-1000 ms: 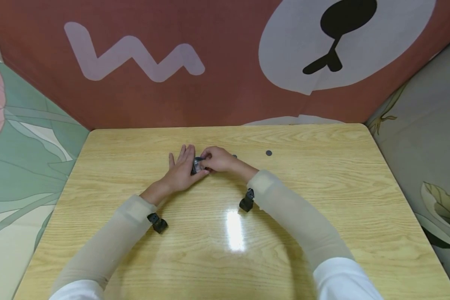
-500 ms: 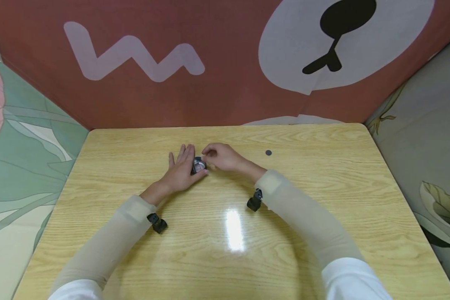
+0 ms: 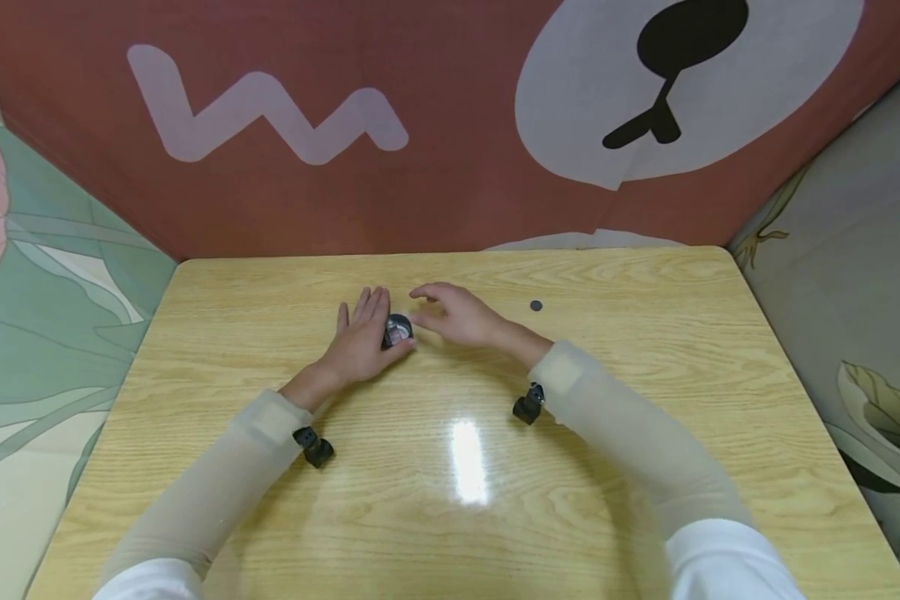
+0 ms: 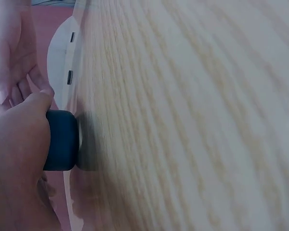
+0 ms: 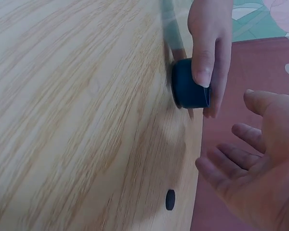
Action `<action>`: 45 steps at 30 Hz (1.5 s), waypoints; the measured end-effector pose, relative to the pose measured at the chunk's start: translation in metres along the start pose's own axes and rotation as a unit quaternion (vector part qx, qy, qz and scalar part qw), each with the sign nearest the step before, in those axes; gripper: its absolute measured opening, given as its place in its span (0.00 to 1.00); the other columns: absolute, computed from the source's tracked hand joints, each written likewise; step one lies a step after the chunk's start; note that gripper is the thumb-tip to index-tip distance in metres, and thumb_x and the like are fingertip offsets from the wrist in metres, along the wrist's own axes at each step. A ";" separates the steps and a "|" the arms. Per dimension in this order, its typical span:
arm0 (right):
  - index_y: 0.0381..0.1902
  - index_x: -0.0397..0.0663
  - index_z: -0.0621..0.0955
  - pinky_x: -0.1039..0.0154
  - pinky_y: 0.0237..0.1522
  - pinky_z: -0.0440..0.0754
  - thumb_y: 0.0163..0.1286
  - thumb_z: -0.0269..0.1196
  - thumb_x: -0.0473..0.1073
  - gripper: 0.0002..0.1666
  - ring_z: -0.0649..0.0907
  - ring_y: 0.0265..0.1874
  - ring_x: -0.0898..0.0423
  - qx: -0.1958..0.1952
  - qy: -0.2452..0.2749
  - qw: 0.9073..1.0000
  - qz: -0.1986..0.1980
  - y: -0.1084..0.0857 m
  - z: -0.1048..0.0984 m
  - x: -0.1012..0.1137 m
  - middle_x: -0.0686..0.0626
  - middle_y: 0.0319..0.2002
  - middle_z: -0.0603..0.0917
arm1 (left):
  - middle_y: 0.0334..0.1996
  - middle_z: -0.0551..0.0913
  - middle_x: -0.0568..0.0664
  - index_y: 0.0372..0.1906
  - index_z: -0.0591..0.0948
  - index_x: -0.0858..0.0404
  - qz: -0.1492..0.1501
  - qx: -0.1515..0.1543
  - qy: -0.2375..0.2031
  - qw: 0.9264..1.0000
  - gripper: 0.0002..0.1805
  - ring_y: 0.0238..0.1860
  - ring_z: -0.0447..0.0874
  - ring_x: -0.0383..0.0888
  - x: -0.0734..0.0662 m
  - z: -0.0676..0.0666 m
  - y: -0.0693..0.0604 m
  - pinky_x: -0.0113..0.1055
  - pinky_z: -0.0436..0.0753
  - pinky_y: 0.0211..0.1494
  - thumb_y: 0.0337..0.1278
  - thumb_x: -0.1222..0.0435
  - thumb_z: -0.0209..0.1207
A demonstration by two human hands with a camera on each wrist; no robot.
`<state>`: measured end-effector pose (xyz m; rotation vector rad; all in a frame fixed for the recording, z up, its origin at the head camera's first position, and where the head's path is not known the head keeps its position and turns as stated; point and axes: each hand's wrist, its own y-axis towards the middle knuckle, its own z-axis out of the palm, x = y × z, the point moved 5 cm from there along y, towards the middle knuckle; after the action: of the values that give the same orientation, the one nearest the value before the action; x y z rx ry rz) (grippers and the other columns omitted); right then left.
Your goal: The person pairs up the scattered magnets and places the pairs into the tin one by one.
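Observation:
My left hand (image 3: 354, 343) holds a small dark blue, round, open-topped container (image 3: 399, 331) on the wooden table. Its thumb lies on one side and its fingers on the other, as the right wrist view shows. The inside looks shiny, but its contents are too small to make out. Just right of the container hovers my right hand (image 3: 459, 314), fingers spread apart and nothing visible in them. A flat dark disc (image 3: 536, 306) lies farther right on the table. The left wrist view shows that disc and a second dark disc (image 4: 70, 77), which my right hand hides from the head camera.
The light wooden table (image 3: 450, 542) ends at its back edge against a reddish-brown patterned wall (image 3: 450, 200). Patterned cloth walls stand left and right. A small black camera sits on each wrist.
My right hand, bent over the container a second ago with finger and thumb close together, has drawn back to the right and its fingers have spread. My left hand and the container have stayed put.

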<state>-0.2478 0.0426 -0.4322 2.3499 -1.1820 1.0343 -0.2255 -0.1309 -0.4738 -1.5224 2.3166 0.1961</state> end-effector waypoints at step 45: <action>0.80 0.35 0.56 0.39 0.77 0.44 0.77 0.59 0.57 0.47 0.48 0.79 0.35 -0.050 -0.187 0.981 0.012 -0.066 -0.040 -0.049 0.29 0.78 0.51 | 0.79 0.54 0.63 0.79 0.54 0.72 0.032 -0.065 -0.001 0.997 0.45 0.81 0.45 0.58 -0.077 -0.006 0.025 0.64 0.46 0.77 0.75 0.44 0.50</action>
<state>-0.2329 0.1326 -0.4373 2.5224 -1.3571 0.5356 -0.2227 -0.0562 -0.4423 -1.5087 2.3940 0.3708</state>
